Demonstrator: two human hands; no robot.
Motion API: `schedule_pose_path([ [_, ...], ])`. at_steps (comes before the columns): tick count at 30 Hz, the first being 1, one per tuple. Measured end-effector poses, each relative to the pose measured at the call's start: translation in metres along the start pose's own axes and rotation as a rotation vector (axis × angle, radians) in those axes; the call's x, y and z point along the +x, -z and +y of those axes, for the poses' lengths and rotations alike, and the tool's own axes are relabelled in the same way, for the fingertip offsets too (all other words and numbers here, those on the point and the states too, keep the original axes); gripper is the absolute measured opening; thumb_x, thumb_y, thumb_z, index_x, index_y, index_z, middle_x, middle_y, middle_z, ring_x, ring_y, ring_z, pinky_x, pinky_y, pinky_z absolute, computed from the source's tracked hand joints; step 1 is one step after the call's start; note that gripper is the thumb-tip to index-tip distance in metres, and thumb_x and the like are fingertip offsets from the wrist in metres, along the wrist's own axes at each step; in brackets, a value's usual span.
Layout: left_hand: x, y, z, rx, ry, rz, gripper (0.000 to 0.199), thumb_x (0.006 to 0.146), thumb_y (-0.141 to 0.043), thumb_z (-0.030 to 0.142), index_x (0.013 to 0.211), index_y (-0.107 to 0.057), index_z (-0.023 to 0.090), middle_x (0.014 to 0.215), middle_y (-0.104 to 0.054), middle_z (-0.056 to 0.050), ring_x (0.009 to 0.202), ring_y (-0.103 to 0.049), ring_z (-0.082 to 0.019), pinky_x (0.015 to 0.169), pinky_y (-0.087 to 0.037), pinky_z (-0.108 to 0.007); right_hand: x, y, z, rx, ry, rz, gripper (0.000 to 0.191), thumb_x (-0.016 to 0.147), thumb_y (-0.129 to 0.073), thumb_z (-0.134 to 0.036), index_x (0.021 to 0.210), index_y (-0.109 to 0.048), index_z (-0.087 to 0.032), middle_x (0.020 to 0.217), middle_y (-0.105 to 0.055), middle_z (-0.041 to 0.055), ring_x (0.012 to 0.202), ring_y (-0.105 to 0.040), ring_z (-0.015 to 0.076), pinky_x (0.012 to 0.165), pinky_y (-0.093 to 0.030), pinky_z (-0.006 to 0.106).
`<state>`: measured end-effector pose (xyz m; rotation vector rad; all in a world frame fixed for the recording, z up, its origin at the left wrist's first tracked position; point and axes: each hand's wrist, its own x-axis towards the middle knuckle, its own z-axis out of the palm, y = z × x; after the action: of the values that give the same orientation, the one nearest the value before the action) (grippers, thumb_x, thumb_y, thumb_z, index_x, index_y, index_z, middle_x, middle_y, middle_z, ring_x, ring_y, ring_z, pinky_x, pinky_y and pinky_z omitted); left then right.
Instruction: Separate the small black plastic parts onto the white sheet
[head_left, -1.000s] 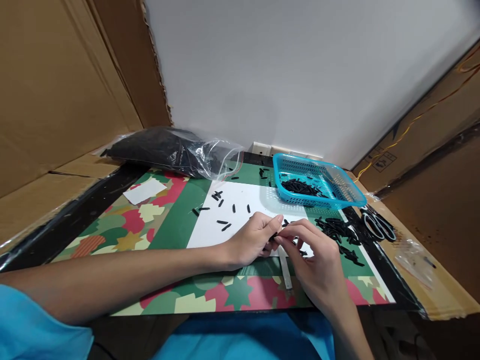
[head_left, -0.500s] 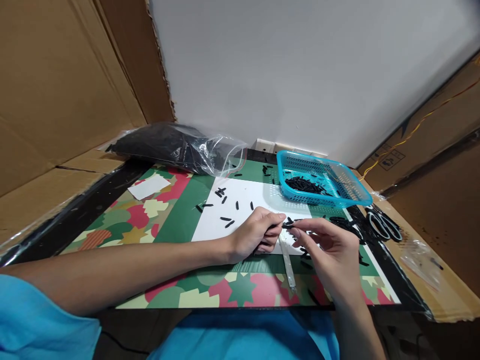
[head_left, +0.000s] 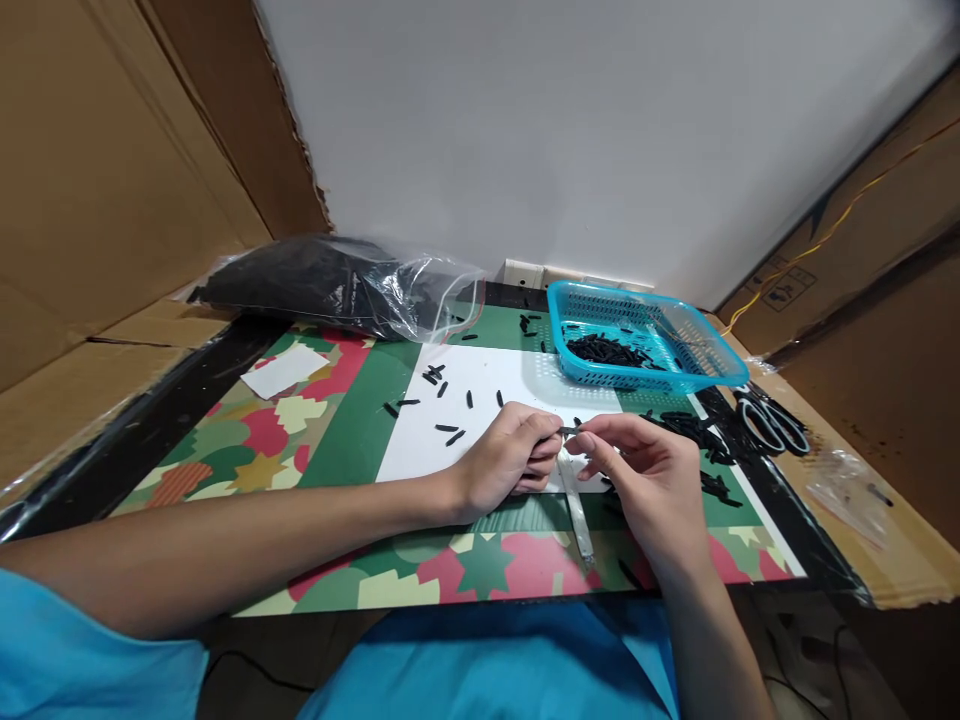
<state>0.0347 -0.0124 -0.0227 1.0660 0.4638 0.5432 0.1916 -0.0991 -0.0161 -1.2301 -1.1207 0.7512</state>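
Between my two hands is a small black stick-like piece (head_left: 569, 430), too small to name more exactly. My left hand (head_left: 510, 452) is closed in a fist, with the piece's left end at its thumb and forefinger; whatever else lies inside that fist is hidden. My right hand (head_left: 664, 475) pinches the right end with thumb and forefinger. Under the hands lies a white paper sheet (head_left: 401, 445) with several similar black pieces (head_left: 446, 428) scattered on it. A pale narrow strip (head_left: 576, 520) points toward me just below the fingers. More black pieces (head_left: 686, 430) are heaped right of my right hand.
A blue plastic basket (head_left: 731, 372) holding black pieces stands at the back right. Black-and-white scissors (head_left: 769, 425) and a clear bag (head_left: 855, 490) lie farther right. A large zip bag (head_left: 300, 290) of dark material rests back left, near a white card (head_left: 285, 371). Cardboard walls flank the table.
The camera view has shifted slightly. My right fingertips are a little higher against my left fist, and the black piece between them shows more plainly. Both hands stay closed.
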Motion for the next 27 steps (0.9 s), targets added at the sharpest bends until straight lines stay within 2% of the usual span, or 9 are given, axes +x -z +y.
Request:
schedule_pose_path([
  [12, -0.0008, -0.0001, 0.0012, -0.002, -0.021, -0.002, 0.047, 0.094, -0.066, 0.045, 0.062, -0.039, 0.022, 0.053, -0.031, 0.011, 0.044, -0.026, -0.003, 0.041, -0.023, -0.016, 0.0015, 0.0006, -0.0005, 0.034, -0.015, -0.012, 0.008, 0.087, -0.089, -0.028, 0.087, -0.085, -0.021, 0.079, -0.082, 0.0025, 0.059, -0.071, 0.0138, 0.054, -0.064, 0.023],
  [21, -0.0021, -0.0011, 0.0033, 0.016, 0.004, 0.022, 0.044, 0.093, -0.064, 0.044, 0.062, -0.039, 0.023, 0.052, -0.032, 0.01, 0.043, -0.026, -0.004, 0.041, -0.024, -0.017, 0.001, 0.0011, 0.0061, 0.057, -0.013, -0.018, 0.01, 0.088, -0.091, -0.03, 0.092, -0.086, -0.023, 0.085, -0.084, 0.0042, 0.075, -0.08, 0.0193, 0.057, -0.067, 0.023],
  [27, -0.0017, -0.0019, 0.0043, 0.022, 0.021, 0.015, 0.042, 0.094, -0.06, 0.042, 0.063, -0.04, 0.022, 0.052, -0.033, 0.01, 0.043, -0.027, -0.004, 0.04, -0.024, -0.016, 0.0005, 0.0007, 0.0071, 0.042, 0.006, -0.006, 0.008, 0.087, -0.091, -0.029, 0.092, -0.086, -0.024, 0.085, -0.083, 0.003, 0.073, -0.078, 0.0173, 0.057, -0.067, 0.022],
])
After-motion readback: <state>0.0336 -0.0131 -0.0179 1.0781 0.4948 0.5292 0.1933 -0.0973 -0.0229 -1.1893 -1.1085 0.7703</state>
